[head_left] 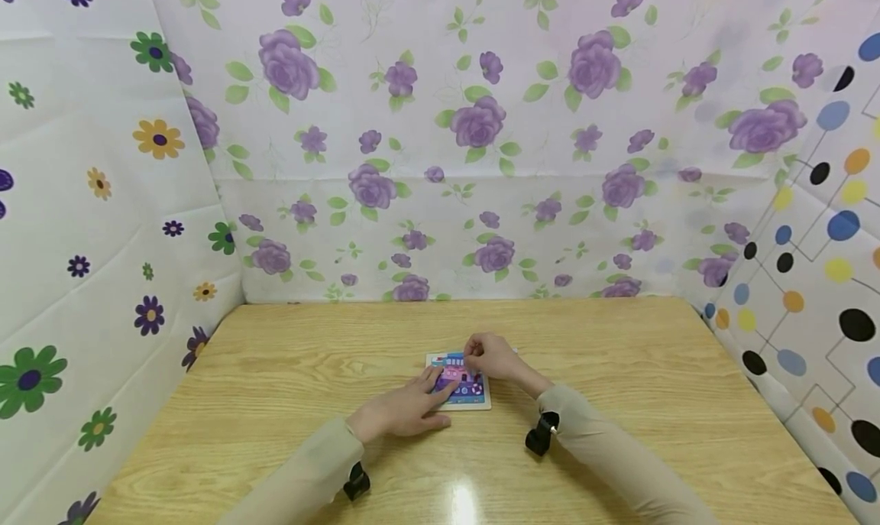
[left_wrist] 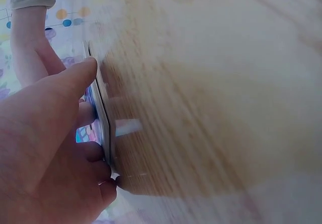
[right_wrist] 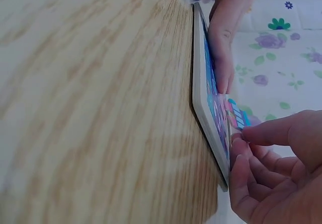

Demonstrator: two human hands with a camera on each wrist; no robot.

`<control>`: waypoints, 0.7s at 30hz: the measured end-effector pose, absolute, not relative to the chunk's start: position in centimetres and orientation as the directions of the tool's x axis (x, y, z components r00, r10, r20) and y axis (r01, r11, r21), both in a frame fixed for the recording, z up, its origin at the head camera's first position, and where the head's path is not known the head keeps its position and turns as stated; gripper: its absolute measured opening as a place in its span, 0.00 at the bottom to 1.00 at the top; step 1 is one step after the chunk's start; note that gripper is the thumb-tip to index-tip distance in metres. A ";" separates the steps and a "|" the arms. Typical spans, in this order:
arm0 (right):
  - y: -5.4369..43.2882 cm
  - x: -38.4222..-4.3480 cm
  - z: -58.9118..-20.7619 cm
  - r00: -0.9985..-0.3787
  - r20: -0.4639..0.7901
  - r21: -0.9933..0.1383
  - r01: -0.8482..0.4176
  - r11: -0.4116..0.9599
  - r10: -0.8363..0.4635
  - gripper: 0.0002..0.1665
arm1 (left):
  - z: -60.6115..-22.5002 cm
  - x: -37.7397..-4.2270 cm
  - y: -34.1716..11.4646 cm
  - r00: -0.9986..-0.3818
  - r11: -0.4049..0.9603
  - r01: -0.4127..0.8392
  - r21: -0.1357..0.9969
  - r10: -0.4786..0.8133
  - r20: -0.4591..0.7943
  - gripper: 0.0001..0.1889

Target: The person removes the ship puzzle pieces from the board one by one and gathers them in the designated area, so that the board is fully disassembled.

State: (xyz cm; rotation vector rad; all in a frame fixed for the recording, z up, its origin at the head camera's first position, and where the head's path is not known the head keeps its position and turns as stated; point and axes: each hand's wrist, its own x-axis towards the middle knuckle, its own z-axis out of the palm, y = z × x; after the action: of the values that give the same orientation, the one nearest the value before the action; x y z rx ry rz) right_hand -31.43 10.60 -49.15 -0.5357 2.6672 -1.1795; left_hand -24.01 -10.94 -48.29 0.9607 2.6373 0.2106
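Observation:
A thin picture puzzle board (head_left: pixel 490 400) with a pale frame and a purple, pink and blue printed picture lies on the table. My left hand (head_left: pixel 406 409) reaches in from the left, its fingers spread across the board's left part. In the left wrist view its thumb (left_wrist: pixel 83 75) is at the near edge. At the board's upper right, my right hand (head_left: pixel 495 357) pinches a small flat puzzle piece (right_wrist: pixel 237 114) between thumb and fingers. This piece has pink and blue-white striped print and tilts up just over the board; its lower part is hidden by the fingertips.
The wooden table (head_left: pixel 309 357) extends on all sides of the board. Behind it hangs a rose-patterned cloth (head_left: pixel 426 227), with patterned side cloths at left and right. Black camera mounts (head_left: pixel 541 433) sit on both wrists.

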 end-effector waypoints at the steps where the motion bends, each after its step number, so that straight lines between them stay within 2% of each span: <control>1: 10.7 -31.4 -49.1 -0.922 -0.020 -0.753 -0.240 0.612 -0.386 0.02 | -48.3 -24.0 -10.9 -0.720 0.763 0.598 0.247 0.646 -0.253 0.36; 9: 11.6 -31.3 -48.5 -0.940 -0.075 -0.840 -0.121 0.529 -0.333 0.05 | -48.4 -24.1 -11.0 -0.720 0.759 0.603 0.248 0.651 -0.242 0.30; 21: 13.2 -31.6 -48.6 -0.950 -0.081 -0.889 -0.068 0.453 -0.302 0.07 | -48.5 -24.1 -10.8 -0.725 0.763 0.614 0.202 0.647 -0.238 0.28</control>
State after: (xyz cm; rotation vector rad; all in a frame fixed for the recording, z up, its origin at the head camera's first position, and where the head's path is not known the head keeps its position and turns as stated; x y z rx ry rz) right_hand -31.57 13.20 -48.63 -0.3205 2.4762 -1.4992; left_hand -24.13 -10.82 -48.52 0.9780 2.6654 0.1561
